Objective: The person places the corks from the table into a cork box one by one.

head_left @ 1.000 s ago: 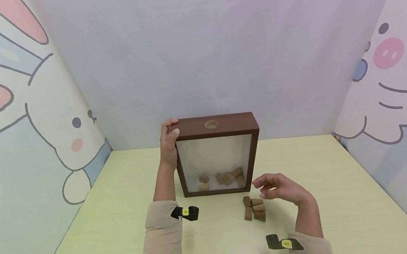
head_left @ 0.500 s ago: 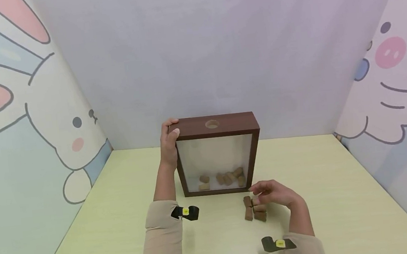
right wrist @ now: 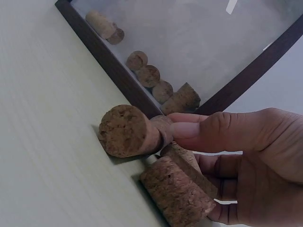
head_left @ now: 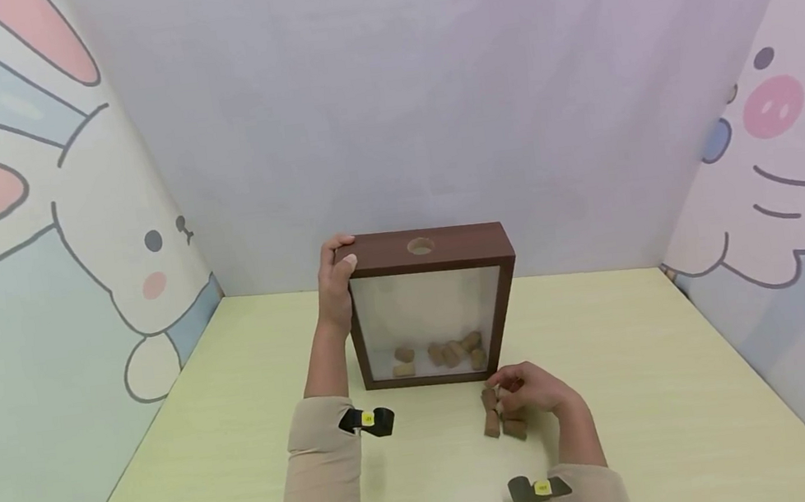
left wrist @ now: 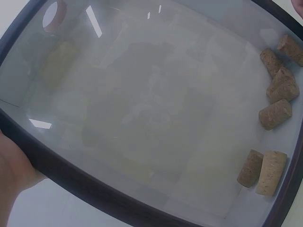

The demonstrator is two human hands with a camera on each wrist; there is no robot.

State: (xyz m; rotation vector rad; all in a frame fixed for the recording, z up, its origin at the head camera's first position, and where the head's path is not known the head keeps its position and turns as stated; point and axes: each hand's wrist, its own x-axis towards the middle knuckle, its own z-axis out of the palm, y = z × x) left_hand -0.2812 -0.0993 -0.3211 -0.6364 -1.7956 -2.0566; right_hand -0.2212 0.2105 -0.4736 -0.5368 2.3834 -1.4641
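A dark wooden shadow box [head_left: 439,248] with a clear front and a round hole [head_left: 420,246] in its top stands upright on the table. My left hand [head_left: 336,292] grips its upper left edge, thumb in front and fingers behind. Several corks [left wrist: 277,113] lie inside along the bottom. Just before the box's lower right corner, a small group of loose corks [head_left: 515,428] lies on the table. My right hand [head_left: 538,391] is at the far end of this group, its thumb [right wrist: 187,130] and index finger pinching a cork [right wrist: 163,126]. The hand partly hides the group.
The pale yellow-green table [head_left: 210,455] runs back to a plain light wall [head_left: 386,104]. Side panels carry a cartoon rabbit [head_left: 113,259] on the left and a pig [head_left: 772,159] on the right. Black straps [head_left: 367,421] circle both sleeves.
My right hand has moved left and down from beside the box's corner onto the far corks, and its thumb and index finger have closed together. The left hand and box stay put.
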